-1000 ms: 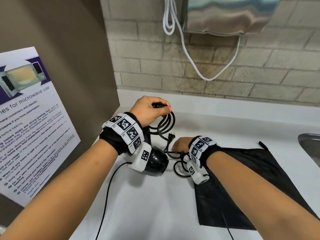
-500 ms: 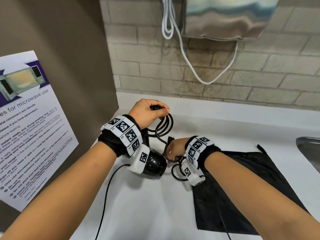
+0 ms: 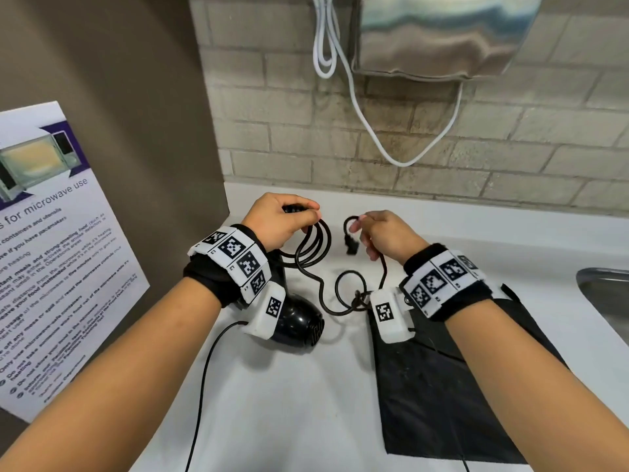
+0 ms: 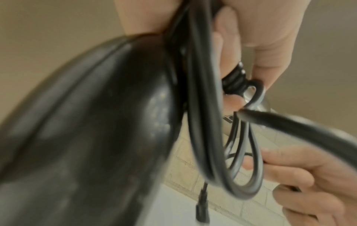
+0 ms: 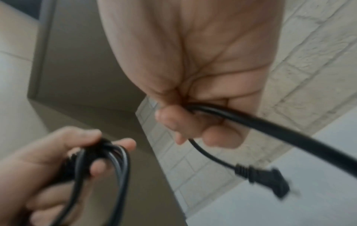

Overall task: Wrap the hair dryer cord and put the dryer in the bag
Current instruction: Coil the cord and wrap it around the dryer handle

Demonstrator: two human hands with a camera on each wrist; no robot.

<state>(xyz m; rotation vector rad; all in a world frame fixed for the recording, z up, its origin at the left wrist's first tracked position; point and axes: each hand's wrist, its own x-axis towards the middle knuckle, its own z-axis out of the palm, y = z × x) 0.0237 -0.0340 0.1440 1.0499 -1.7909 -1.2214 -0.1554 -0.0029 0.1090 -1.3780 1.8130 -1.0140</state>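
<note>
The hair dryer (image 3: 299,325) is glossy black plastic, its cord (image 3: 315,248) smooth black rubber-like sheathing, the bag (image 3: 442,396) matt black cloth, the desk (image 3: 289,403) smooth matt white, the wall (image 3: 442,148) rough brick, the dispenser (image 3: 442,32) brushed shiny metal, the poster (image 3: 51,250) smooth paper.

Taking the hair dryer (image 3: 299,327) as the landmark: bare tabletop (image 3: 289,410) stretches on its near side, crossed only by a thin black wire (image 3: 204,379) running toward the near edge. Just to its left a brown side wall (image 3: 136,131) rises, carrying a poster (image 3: 51,250), so there is little room to pass on that flank. To its right, loose cord (image 3: 343,294) loops lie on the surface, and beyond them the flat black bag (image 3: 442,396) covers the tabletop. Further right sits a sink (image 3: 606,291) rim. Behind the dryer the tabletop runs clear to the brick wall (image 3: 442,148), where a white cable (image 3: 374,137) sags from a metal dispenser (image 3: 442,32) overhead.
</note>
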